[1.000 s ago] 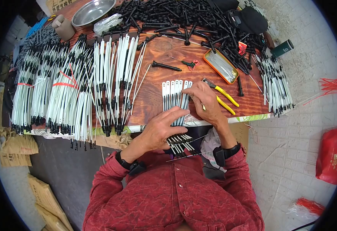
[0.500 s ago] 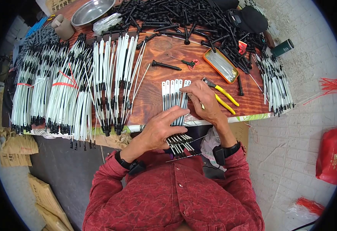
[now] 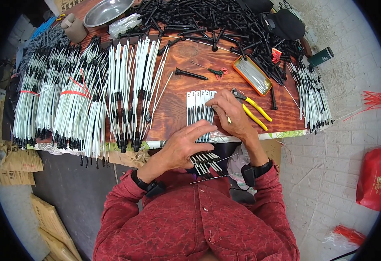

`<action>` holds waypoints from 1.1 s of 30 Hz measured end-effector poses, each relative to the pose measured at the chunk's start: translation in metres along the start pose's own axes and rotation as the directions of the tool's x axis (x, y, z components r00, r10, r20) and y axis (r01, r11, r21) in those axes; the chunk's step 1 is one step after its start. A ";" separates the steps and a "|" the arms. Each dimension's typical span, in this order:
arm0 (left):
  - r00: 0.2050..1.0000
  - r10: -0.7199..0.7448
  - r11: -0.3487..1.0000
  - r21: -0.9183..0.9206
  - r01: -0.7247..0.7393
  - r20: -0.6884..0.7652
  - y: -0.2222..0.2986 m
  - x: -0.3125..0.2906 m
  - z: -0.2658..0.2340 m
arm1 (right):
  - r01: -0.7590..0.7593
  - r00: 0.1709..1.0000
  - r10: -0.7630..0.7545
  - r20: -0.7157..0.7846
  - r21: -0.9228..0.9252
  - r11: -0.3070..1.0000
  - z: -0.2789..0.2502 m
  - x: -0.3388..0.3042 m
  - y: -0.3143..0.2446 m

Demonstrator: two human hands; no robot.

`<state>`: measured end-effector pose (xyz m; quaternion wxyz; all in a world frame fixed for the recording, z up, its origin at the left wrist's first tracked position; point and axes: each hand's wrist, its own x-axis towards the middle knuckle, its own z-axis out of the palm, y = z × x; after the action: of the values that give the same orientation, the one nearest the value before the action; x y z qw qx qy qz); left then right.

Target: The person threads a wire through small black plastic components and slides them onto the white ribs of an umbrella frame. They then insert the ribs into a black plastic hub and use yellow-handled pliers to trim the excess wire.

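Note:
A row of flat white strips with holed, rounded ends lies on the table's near edge and hangs over it. Black sleeves and thin cross wires join their lower part below the edge. My left hand lies across the row and grips it, thumb and forefinger apart. At the row's right side my right hand is curled, its fingertips at the top of the rightmost strip. A small yellowish end pokes from its fingers; the rest is hidden. Yellow-handled pliers lie just right of that hand.
Bundles of white-and-black strips fill the table's left. An orange-rimmed tin of thin wires and a black tube lie beyond my hands. Black parts are heaped at the back; another strip bundle stands at right.
The whole view has shifted slightly, moving the table's things a little to the right in the picture. Both hands keep nearly the same pose on the strips.

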<state>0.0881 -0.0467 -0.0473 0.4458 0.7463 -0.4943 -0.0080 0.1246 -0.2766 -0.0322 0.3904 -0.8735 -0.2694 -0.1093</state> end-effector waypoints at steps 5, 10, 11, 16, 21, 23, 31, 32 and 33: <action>1.000 0.017 1.000 0.027 -0.017 -0.014 -0.001 0.000 0.000 | -0.009 1.000 0.009 0.003 -0.010 1.000 -0.001 0.000 0.000; 1.000 0.004 1.000 0.014 -0.004 -0.015 0.000 0.000 0.000 | -0.019 1.000 0.019 0.006 -0.045 0.999 -0.002 -0.002 0.000; 1.000 0.005 1.000 0.017 -0.005 -0.017 0.000 0.000 0.000 | -0.022 1.000 0.023 0.008 -0.049 0.999 -0.002 -0.002 0.000; 0.999 0.024 1.000 0.008 -0.024 -0.029 0.002 0.002 -0.001 | -0.031 0.999 0.032 0.015 -0.058 0.998 -0.003 -0.001 -0.003; 0.999 0.025 0.999 0.021 -0.025 -0.026 -0.001 0.001 0.001 | -0.020 1.000 0.022 0.022 -0.070 0.997 -0.003 0.001 -0.003; 0.999 0.027 0.999 0.021 -0.027 -0.020 -0.001 0.000 0.001 | -0.018 1.000 0.019 0.014 -0.061 0.998 -0.002 0.000 -0.003; 0.999 0.041 0.999 0.014 -0.041 -0.003 -0.003 0.000 0.001 | -0.014 1.000 0.014 0.017 -0.005 1.000 0.002 0.006 -0.004; 0.999 0.040 0.999 0.015 -0.040 -0.003 -0.002 0.000 0.000 | -0.013 1.000 0.013 0.017 -0.004 1.000 0.001 0.007 -0.004; 0.999 0.033 0.999 0.006 -0.033 0.004 -0.001 0.000 -0.001 | -0.007 0.999 0.007 0.037 0.004 1.000 0.001 0.008 -0.003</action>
<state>0.0894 -0.0461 -0.0469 0.4428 0.7392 -0.5076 -0.0007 0.1298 -0.2712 -0.0273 0.3876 -0.8755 -0.2738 -0.0912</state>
